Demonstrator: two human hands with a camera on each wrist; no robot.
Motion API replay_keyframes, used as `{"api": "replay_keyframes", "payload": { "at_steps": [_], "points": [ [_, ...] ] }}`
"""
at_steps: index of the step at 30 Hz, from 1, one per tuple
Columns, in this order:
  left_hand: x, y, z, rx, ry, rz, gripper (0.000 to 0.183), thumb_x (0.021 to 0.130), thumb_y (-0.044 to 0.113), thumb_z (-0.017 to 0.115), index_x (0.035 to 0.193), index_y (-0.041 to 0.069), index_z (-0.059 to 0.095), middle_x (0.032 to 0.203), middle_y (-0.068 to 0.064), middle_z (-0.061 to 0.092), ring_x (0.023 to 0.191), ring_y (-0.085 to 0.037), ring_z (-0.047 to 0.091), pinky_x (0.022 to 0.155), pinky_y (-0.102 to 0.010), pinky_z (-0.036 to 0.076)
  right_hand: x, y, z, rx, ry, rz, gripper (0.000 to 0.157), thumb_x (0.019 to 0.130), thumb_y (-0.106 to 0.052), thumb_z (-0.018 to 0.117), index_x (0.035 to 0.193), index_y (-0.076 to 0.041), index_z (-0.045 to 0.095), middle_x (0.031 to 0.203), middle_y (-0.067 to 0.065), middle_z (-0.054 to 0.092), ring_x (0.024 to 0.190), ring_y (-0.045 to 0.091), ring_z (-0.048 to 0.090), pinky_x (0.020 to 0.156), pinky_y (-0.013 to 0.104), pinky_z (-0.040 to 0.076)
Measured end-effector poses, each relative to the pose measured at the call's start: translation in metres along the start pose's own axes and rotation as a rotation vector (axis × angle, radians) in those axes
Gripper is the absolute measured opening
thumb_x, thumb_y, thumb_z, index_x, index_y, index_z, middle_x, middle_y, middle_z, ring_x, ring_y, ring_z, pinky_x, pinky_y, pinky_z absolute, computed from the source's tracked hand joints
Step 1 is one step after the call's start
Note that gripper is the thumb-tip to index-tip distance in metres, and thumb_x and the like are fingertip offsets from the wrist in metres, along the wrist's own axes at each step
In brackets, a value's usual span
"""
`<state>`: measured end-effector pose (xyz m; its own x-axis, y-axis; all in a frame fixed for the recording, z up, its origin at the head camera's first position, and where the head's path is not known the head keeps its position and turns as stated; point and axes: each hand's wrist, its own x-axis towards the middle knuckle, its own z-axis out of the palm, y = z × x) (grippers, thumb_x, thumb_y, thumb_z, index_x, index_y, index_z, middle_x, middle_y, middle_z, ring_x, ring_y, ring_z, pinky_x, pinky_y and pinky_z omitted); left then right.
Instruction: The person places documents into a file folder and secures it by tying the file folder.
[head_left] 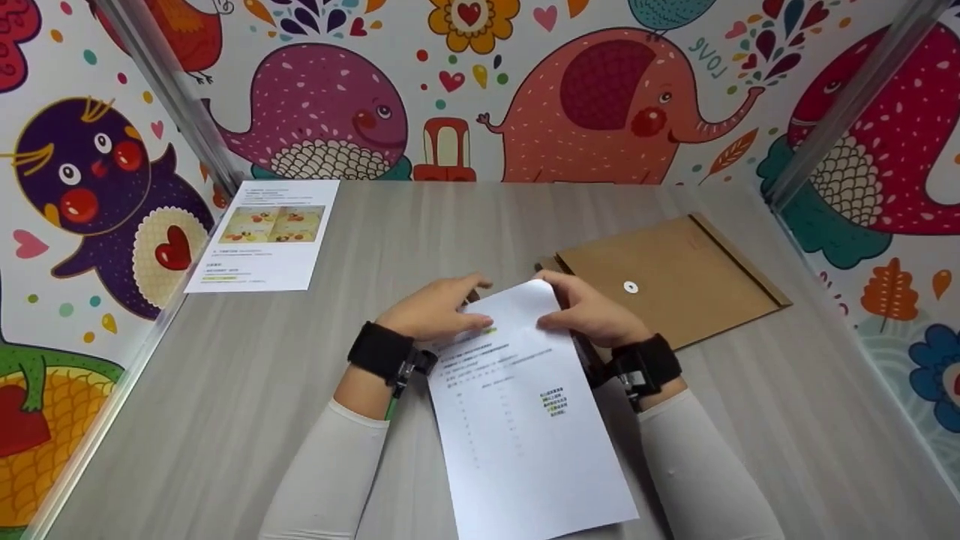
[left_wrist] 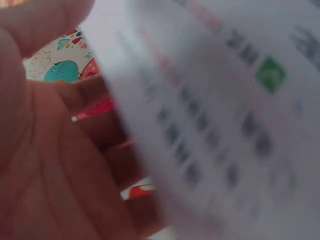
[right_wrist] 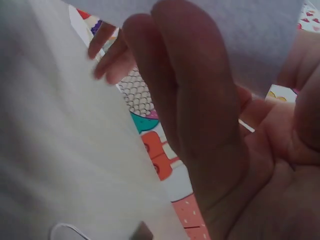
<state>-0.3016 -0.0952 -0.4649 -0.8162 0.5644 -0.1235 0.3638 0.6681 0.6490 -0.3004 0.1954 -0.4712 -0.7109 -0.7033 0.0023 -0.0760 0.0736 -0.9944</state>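
A printed white sheet of paper [head_left: 510, 420] stands tilted between both hands, its lower part toward the person. My right hand [head_left: 600, 307] pinches its top right corner, thumb on the printed face and fingers behind; the right wrist view shows those fingers [right_wrist: 200, 95] against the blank back. At the upper left edge is my left hand [head_left: 435, 307], its thumb touching the edge and its fingers loosely extended. In the left wrist view, the left fingers [left_wrist: 100, 125] pass behind the blurred sheet [left_wrist: 210, 100], with a wide gap to the thumb.
A brown cardboard document folder [head_left: 675, 277] with a white round button lies on the table to the right. Another printed sheet [head_left: 262, 266] with a colour picture lies at the back left. Walls with cartoon animals [head_left: 592, 112] and metal posts [head_left: 847, 112] enclose the table [head_left: 405, 232].
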Motion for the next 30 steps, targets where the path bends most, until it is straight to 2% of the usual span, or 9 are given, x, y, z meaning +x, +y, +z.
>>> {"api": "replay_keyframes", "payload": {
  "at_steps": [4,8,10,14,17,19,23,27,30],
  "points": [
    [0.003,-0.011,0.002,-0.144,-0.092,0.032,0.03,0.102,0.028,0.069,0.13,0.017,0.068,0.109,-0.002,0.072,0.091,-0.017,0.068,0.082,-0.032,0.058,0.003,0.002,0.003,0.004,-0.035,-0.001,0.043,0.097,0.005,0.064,0.137,0.006,0.047,0.116,0.014,0.062,0.098,0.026,0.073,0.079,0.039,0.067],
    [0.002,-0.02,-0.004,-0.195,-0.072,0.074,0.014,0.103,0.019,0.064,0.113,0.015,0.074,0.1,-0.002,0.073,0.083,-0.015,0.066,0.076,-0.028,0.054,0.002,0.001,0.0,0.038,-0.028,0.009,0.051,0.098,0.007,0.062,0.145,0.001,0.043,0.123,0.016,0.064,0.101,0.027,0.074,0.08,0.041,0.067],
    [0.001,-0.025,-0.01,-0.204,-0.029,0.07,0.015,0.104,0.018,0.062,0.113,0.014,0.074,0.1,-0.003,0.072,0.081,-0.015,0.066,0.074,-0.028,0.053,-0.001,-0.001,-0.003,0.041,-0.001,0.031,0.057,0.099,0.006,0.062,0.151,-0.003,0.04,0.123,0.014,0.067,0.099,0.025,0.075,0.077,0.038,0.067],
    [-0.005,-0.036,-0.024,-0.287,0.076,0.011,0.02,0.105,0.017,0.06,0.119,0.012,0.073,0.103,-0.006,0.072,0.079,-0.016,0.067,0.071,-0.028,0.057,-0.011,-0.005,-0.014,0.015,0.07,0.092,0.06,0.104,-0.005,0.061,0.159,-0.006,0.036,0.107,0.004,0.067,0.081,0.014,0.066,0.066,0.024,0.059],
    [-0.012,-0.044,-0.036,-0.402,0.169,-0.033,0.022,0.106,0.014,0.058,0.123,0.008,0.07,0.106,-0.01,0.071,0.078,-0.017,0.068,0.068,-0.028,0.058,-0.02,-0.005,-0.027,0.011,0.106,0.108,0.051,0.108,-0.015,0.056,0.157,-0.006,0.043,0.099,-0.001,0.061,0.072,0.011,0.055,0.059,0.021,0.047],
    [-0.016,-0.049,-0.042,-0.495,0.231,-0.048,0.022,0.107,0.011,0.056,0.124,0.004,0.067,0.106,-0.013,0.071,0.078,-0.019,0.068,0.067,-0.028,0.059,-0.026,-0.002,-0.038,0.03,0.116,0.076,0.042,0.111,-0.019,0.05,0.152,-0.009,0.052,0.101,-0.002,0.066,0.077,0.012,0.061,0.065,0.021,0.051],
    [-0.019,-0.056,-0.051,-0.62,0.351,-0.065,0.023,0.109,0.006,0.052,0.127,-0.003,0.063,0.103,-0.011,0.07,0.079,-0.016,0.069,0.069,-0.025,0.059,-0.034,0.004,-0.05,0.174,0.165,-0.01,0.036,0.113,-0.021,0.039,0.135,-0.019,0.068,0.115,-0.004,0.076,0.097,0.011,0.071,0.078,0.025,0.06],
    [-0.016,-0.058,-0.052,-0.689,0.448,-0.115,0.028,0.11,0.005,0.05,0.134,-0.005,0.06,0.104,-0.011,0.071,0.082,-0.013,0.068,0.071,-0.023,0.058,-0.033,0.009,-0.049,0.376,0.341,-0.049,0.03,0.111,-0.019,0.043,0.116,-0.019,0.072,0.096,-0.006,0.076,0.075,0.006,0.067,0.067,0.023,0.057],
    [-0.01,-0.056,-0.046,-0.769,0.51,-0.176,0.031,0.111,0.006,0.048,0.138,-0.004,0.058,0.109,-0.013,0.072,0.085,-0.014,0.069,0.074,-0.023,0.058,-0.026,0.014,-0.045,0.469,0.468,-0.051,0.022,0.109,-0.013,0.045,0.115,-0.015,0.066,0.087,-0.003,0.074,0.067,0.006,0.062,0.062,0.021,0.054]
  ]
}}
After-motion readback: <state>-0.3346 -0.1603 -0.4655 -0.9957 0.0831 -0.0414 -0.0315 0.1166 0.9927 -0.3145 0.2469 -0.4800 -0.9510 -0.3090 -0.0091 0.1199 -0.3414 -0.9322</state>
